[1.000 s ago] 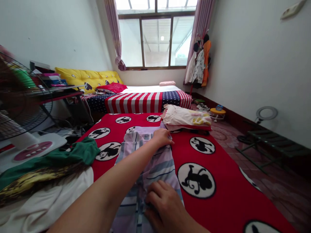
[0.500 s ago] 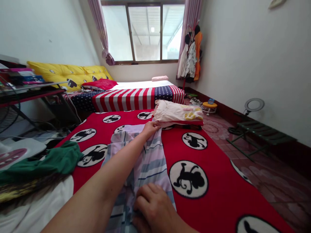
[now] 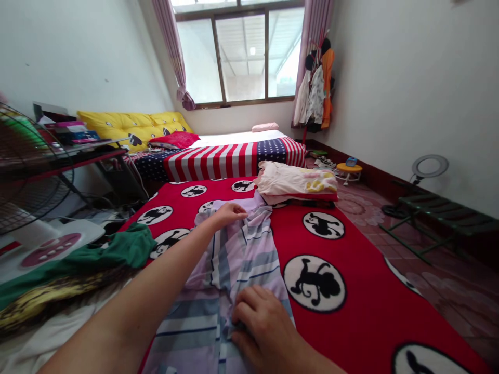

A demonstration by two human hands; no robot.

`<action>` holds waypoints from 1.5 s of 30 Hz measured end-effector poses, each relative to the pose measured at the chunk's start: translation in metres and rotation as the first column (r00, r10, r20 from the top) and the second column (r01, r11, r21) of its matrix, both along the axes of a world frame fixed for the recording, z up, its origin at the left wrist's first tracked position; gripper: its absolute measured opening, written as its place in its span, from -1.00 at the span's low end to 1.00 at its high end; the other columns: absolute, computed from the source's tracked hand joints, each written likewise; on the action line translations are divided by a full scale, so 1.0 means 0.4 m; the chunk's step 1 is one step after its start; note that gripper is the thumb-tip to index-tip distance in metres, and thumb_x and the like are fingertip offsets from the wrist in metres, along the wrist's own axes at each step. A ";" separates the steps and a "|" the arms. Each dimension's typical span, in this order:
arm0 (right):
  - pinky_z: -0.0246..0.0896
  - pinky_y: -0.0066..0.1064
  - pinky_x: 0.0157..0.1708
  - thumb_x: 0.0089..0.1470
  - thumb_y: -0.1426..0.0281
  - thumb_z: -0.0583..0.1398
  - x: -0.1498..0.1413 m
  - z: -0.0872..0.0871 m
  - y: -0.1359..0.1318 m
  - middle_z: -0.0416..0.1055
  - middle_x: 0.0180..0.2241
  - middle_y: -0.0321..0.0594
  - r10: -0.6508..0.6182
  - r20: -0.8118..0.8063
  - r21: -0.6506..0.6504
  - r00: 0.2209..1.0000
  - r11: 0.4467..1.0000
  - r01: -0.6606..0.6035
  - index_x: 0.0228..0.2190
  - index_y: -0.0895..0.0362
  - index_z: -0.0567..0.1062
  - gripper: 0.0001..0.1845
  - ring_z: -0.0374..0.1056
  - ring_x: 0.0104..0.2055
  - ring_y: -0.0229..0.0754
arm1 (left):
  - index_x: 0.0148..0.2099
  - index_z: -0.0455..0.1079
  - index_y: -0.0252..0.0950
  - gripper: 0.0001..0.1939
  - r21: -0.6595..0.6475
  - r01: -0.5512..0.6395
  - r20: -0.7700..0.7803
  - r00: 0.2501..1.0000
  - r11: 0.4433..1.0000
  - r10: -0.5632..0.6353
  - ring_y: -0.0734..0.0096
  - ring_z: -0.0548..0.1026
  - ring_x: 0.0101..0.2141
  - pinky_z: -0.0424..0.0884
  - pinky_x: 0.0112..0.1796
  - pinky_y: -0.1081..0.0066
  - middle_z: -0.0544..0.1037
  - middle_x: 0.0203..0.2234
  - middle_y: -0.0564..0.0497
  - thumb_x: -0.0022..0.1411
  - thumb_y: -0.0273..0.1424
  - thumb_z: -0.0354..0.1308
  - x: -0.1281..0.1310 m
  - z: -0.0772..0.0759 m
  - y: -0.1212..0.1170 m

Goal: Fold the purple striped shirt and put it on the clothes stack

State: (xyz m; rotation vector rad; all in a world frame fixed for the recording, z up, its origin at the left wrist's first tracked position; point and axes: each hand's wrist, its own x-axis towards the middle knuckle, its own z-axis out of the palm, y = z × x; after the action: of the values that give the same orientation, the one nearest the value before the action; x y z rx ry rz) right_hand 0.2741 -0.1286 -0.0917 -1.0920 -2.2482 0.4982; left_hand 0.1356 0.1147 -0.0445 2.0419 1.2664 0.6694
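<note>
A pale purple and grey striped garment [image 3: 237,259] lies lengthwise on a red blanket printed with black monkey figures [image 3: 351,280]. My left hand [image 3: 230,213] reaches out to the garment's far end, fingers curled on a fold of the cloth there. My right hand [image 3: 261,324] rests on the near part of the garment, fingers bent and pressing the fabric down. A stack of folded clothes [image 3: 298,184], cream on top with red beneath, sits just beyond the garment at the blanket's far right.
A heap of green, yellow and white clothes [image 3: 78,275] lies at the left. A fan [image 3: 27,182] and a cluttered desk [image 3: 78,148] stand further left. A bed with a stars-and-stripes cover [image 3: 226,158] is behind; a folding rack [image 3: 440,221] and ring light [image 3: 429,169] stand on the right floor.
My left hand has drawn back leftwards from beside the folded stack, bunching the garment's far end. My right hand stays on the near part.
</note>
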 end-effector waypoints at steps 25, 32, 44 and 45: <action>0.12 -0.30 -0.18 -0.05 0.44 0.31 0.003 0.004 0.000 0.40 -0.23 -0.26 0.003 -0.002 -0.029 1.000 1.000 -0.003 -0.34 0.10 0.41 -0.81 0.26 -0.16 -0.14 | 0.10 0.41 -0.26 -0.62 0.400 0.255 -0.387 0.918 0.880 -0.090 0.32 0.44 0.04 0.30 0.06 0.43 0.46 0.08 -0.06 0.26 -0.50 0.00 0.129 -0.055 -0.049; 0.19 -0.29 -0.12 -0.02 0.39 0.29 0.008 0.009 -0.006 0.43 -0.20 -0.24 -0.008 -0.055 -0.030 0.998 1.000 0.006 -0.30 0.08 0.46 -0.83 0.31 -0.14 -0.14 | 0.28 0.18 -0.36 -0.50 0.384 0.259 -0.426 0.901 0.886 -0.079 0.24 0.14 0.26 0.02 0.24 0.27 0.20 0.26 -0.18 0.35 -0.31 -0.08 0.135 -0.106 -0.044; -0.28 0.17 0.27 0.00 -0.17 0.10 0.096 0.021 0.035 -0.06 0.28 0.24 -0.399 0.485 -0.023 0.778 0.884 0.468 0.22 0.39 0.20 0.03 -0.13 0.34 0.23 | 0.18 0.33 -0.31 -0.55 0.464 0.134 -0.256 0.967 0.876 -0.012 0.36 0.35 0.13 0.22 0.15 0.41 0.36 0.17 -0.08 0.29 -0.54 -0.11 0.113 -0.119 -0.048; -0.26 0.19 0.25 0.01 -0.17 0.10 0.097 0.027 0.036 -0.01 0.27 0.24 -0.397 0.494 -0.003 0.774 0.889 0.458 0.19 0.37 0.25 -0.01 -0.08 0.33 0.24 | 0.17 0.35 -0.31 -0.55 0.468 0.120 -0.241 0.971 0.875 -0.004 0.35 0.38 0.11 0.24 0.13 0.42 0.38 0.15 -0.08 0.28 -0.55 -0.10 0.112 -0.120 -0.048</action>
State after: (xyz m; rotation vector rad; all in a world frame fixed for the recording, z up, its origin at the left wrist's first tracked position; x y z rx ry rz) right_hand 0.3127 -0.1141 -0.0808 -1.9151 -2.2705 0.1777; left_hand 0.1804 0.0955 -0.0924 2.6250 1.2424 0.7923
